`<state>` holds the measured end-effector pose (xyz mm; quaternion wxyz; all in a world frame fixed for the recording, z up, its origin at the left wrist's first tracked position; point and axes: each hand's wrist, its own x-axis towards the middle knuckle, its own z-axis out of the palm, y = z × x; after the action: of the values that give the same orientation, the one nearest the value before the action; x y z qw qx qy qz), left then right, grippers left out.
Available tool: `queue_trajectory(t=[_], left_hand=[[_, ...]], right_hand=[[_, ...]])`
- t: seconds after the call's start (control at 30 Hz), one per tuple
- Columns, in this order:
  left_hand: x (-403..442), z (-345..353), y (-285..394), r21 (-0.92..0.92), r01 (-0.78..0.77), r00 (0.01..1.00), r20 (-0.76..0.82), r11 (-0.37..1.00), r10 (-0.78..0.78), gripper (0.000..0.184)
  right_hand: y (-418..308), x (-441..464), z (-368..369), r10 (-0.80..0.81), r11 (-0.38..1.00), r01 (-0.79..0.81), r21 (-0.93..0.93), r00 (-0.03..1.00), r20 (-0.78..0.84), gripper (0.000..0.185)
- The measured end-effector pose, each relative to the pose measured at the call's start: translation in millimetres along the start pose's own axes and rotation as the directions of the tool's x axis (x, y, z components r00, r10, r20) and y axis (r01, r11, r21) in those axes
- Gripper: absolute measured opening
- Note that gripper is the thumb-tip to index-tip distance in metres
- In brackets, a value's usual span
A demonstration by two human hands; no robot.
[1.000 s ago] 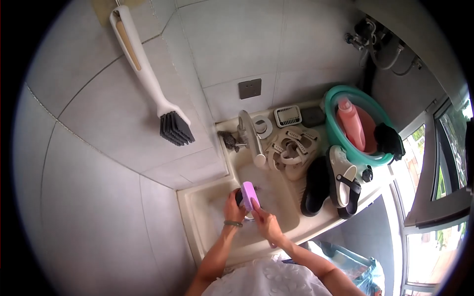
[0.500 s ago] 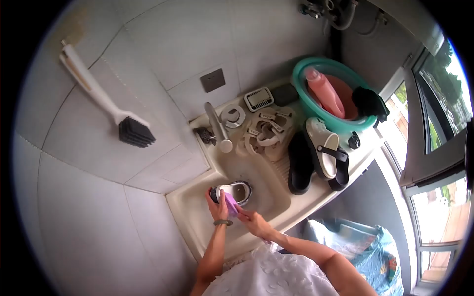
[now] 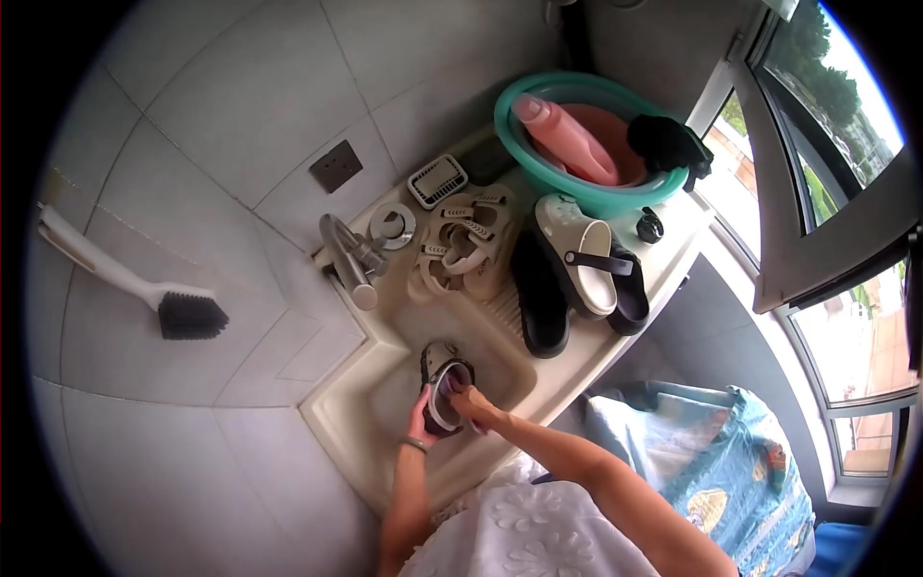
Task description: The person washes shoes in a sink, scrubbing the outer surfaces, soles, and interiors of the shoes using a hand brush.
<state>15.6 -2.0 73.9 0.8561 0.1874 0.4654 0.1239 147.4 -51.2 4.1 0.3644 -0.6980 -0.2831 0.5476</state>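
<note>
Low in the sink (image 3: 385,337), my left hand (image 3: 421,418) grips the side and heel of a wet clog (image 3: 440,358), white on top with a dark edge. Its toe points away from me and its opening faces up. My right hand (image 3: 471,404) is closed at that opening, around a purple brush-like tool (image 3: 453,383) that reaches into the shoe. My fingers and the shoe's rim hide most of the tool, so its bristles or face cannot be made out.
A faucet (image 3: 351,264) overhangs the sink. On the ledge are beige sandals (image 3: 466,240), a white clog (image 3: 580,255) on black footwear (image 3: 544,298), a soap dish (image 3: 437,181) and a green basin (image 3: 538,178) with a pink bottle (image 3: 572,144). A long-handled brush (image 3: 144,284) hangs on the wall.
The clog has turned so its toe points away from me. My right hand has moved from beside the shoe to its opening, taking the purple tool inside. The view has shifted.
</note>
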Motion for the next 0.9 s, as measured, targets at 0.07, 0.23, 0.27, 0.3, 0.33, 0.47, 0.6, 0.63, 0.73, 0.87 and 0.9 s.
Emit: queue_trajectory(t=[0.07,0.23,0.27,0.3,0.33,0.47,0.6,0.63,0.73,0.87,0.9], left_hand=[[-7,-8,9,-0.1,0.081,0.996,0.036,0.992,-0.078,0.054],[-11,10,-10,-0.342,-0.067,0.973,0.185,0.937,0.137,0.037],[-16,21,-17,-0.265,-0.156,0.98,0.079,0.951,0.183,0.037],[-19,29,-22,-0.199,-0.21,0.968,0.097,0.957,0.233,0.038],[-19,26,-20,-0.13,-0.245,0.968,0.026,0.961,0.25,0.04],[-29,17,5,-0.246,-0.322,0.946,-0.053,0.914,0.319,0.031],[-62,50,11,-0.103,-0.401,0.916,-0.063,0.91,0.396,0.033],[-57,38,5,-0.092,-0.381,0.923,-0.086,0.92,0.374,0.034],[-67,38,23,-0.289,-0.442,0.895,-0.084,0.849,0.437,0.034],[-81,45,25,-0.254,-0.463,0.885,-0.086,0.849,0.457,0.035],[-61,19,8,-0.143,-0.541,0.841,-0.081,0.829,0.535,0.035]], right_hand=[[-79,-59,-19,0.188,0.978,-0.2,0.062,0.968,0.167,0.054],[-45,-40,-9,-0.334,0.824,0.34,-0.452,0.938,0.096,0.035],[-44,-21,-16,-0.301,0.84,0.281,-0.464,0.953,0.033,0.034],[-43,-9,-21,-0.293,0.881,0.26,-0.395,0.956,-0.025,0.034],[-42,-3,-19,-0.298,0.901,0.261,-0.347,0.953,-0.059,0.034],[-101,-72,-19,-0.276,0.94,0.264,-0.218,0.961,-0.027,0.04],[-115,-43,-29,-0.389,0.898,0.374,-0.23,0.921,-0.019,0.031],[-111,-42,-22,-0.415,0.889,0.401,-0.222,0.91,-0.02,0.031],[-113,-61,-11,-0.471,0.861,0.457,-0.223,0.882,-0.011,0.037],[-143,-85,-19,-0.364,0.853,0.38,-0.358,0.925,0.112,0.056],[-135,-66,-21,-0.378,0.806,0.422,-0.415,0.907,0.188,0.053]])
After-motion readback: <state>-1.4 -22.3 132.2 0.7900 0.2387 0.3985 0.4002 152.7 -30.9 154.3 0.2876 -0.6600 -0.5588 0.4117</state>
